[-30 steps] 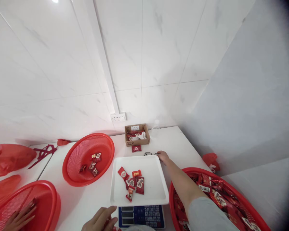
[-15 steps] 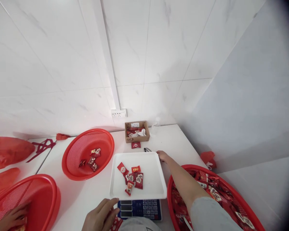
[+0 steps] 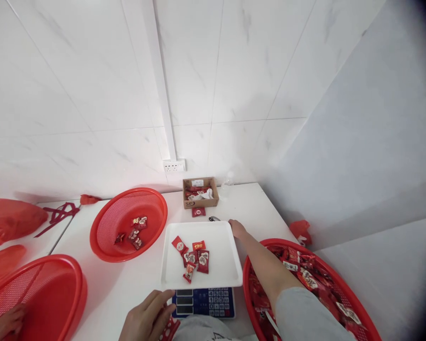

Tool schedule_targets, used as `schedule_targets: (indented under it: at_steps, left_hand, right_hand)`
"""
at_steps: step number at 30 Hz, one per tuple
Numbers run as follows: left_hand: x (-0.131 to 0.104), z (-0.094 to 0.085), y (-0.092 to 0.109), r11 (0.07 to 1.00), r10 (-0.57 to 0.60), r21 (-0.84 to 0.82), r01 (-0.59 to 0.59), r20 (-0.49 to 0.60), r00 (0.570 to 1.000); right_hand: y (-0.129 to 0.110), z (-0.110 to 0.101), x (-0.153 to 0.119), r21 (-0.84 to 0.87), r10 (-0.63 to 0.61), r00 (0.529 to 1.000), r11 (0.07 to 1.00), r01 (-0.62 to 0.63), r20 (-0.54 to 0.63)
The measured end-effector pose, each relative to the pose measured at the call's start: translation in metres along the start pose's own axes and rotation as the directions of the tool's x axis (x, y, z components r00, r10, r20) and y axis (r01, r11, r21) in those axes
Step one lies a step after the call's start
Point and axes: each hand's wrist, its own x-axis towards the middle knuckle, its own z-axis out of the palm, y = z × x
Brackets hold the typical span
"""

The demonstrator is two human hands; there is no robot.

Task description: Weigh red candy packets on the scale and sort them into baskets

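Though hands (image 3: 142,318) stay, co-worker's fingers (image 3: 19,310) retreat.

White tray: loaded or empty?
Loaded, though not full: five red packets lie on the tray, mostly in its left half, with bare white surface around them.

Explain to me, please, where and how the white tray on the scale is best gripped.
I'd grip the white tray by its raised rim at the left and right edges, coming from both sides at once: it looks roughly level, and the red packets lie inside, apart from those edges.
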Motion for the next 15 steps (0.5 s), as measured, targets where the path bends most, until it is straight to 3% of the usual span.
schedule_targets:
  at_steps: [7,15]
  left_hand:
    - [0.001,0.005,0.001,0.999,0.038,0.014,-0.038,-0.029,0.999]
    - [0.007,0.003,0.007,0.992,0.124,0.041,-0.122,-0.047,0.991]
  right_hand:
    - [0.007,-0.002,-0.012,-0.244,-0.056,0.998,0.969,0.049,-0.021]
    - [-0.003,-0.002,-0.007,-0.287,-0.150,0.987,0.944,0.161,0.059]
